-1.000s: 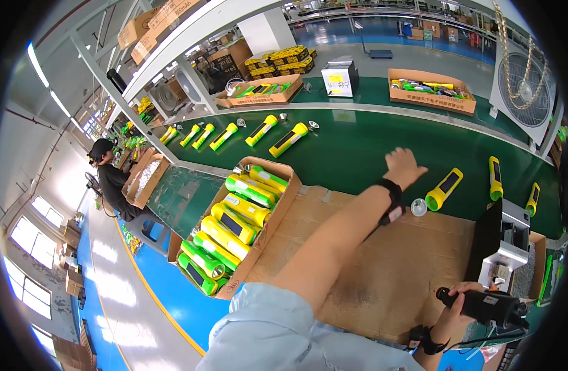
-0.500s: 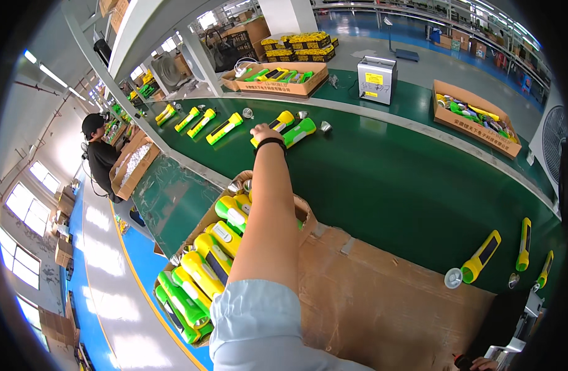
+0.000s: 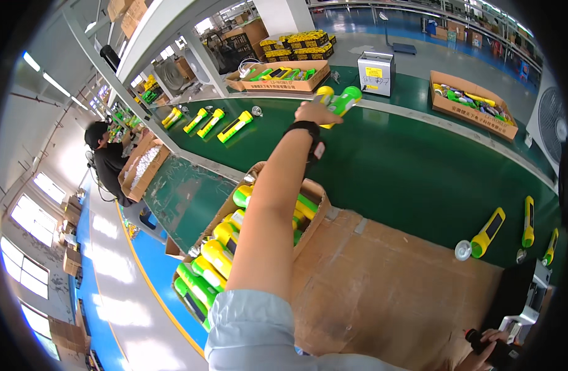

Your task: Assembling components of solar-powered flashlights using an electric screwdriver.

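Observation:
My left hand [image 3: 318, 113], with a dark band on its wrist, reaches across the green belt. It is closed around a yellow flashlight [image 3: 325, 93] and a green flashlight [image 3: 344, 101] side by side; its fingers partly hide them. At the lower right, my right hand [image 3: 491, 343] grips a black handheld tool [image 3: 499, 353] with a red end, probably an electric screwdriver. Under my left forearm stands a cardboard box [image 3: 321, 213] full of yellow and green flashlights [image 3: 217, 256], some hidden by the arm.
Several flashlights [image 3: 236, 127] lie along the belt [image 3: 407, 173] at the left, and more [image 3: 488, 232] at the right. Beyond the belt are a cardboard tray [image 3: 284, 85], a metal box [image 3: 377, 74] and another carton [image 3: 472, 117]. A co-worker [image 3: 108, 157] is at the left.
My left hand has picked up the two flashlights and moved them right and away from me. My right hand has come further into view with the black tool.

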Demonstrator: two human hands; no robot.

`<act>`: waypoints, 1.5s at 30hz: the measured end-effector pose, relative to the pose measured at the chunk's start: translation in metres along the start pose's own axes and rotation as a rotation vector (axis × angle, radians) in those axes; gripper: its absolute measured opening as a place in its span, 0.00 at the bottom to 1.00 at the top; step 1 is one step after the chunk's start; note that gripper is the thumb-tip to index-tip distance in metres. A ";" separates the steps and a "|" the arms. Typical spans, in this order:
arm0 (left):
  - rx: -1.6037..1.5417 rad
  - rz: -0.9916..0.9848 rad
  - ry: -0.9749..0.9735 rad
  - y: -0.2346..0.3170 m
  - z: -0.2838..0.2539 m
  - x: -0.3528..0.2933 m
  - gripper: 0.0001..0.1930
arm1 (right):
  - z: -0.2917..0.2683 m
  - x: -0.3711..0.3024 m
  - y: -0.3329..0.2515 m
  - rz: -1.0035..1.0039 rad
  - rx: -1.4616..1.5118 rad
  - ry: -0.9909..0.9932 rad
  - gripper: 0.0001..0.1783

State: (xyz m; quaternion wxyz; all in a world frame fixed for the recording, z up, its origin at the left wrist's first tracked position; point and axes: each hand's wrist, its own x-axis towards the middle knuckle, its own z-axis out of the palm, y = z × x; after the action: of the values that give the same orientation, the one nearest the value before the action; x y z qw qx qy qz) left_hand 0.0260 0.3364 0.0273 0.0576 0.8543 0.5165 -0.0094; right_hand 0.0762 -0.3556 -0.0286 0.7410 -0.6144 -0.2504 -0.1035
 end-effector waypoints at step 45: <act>-0.191 1.261 -0.134 0.169 0.110 -0.545 0.26 | -0.084 0.079 -0.051 -0.462 -0.058 0.231 0.22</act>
State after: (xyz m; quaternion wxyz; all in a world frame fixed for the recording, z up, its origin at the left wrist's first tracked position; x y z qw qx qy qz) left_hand -0.0740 -0.2334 -0.0258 0.1600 0.9827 -0.0911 0.0191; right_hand 0.1403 -0.4355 0.0443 0.7037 -0.5459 -0.2946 -0.3464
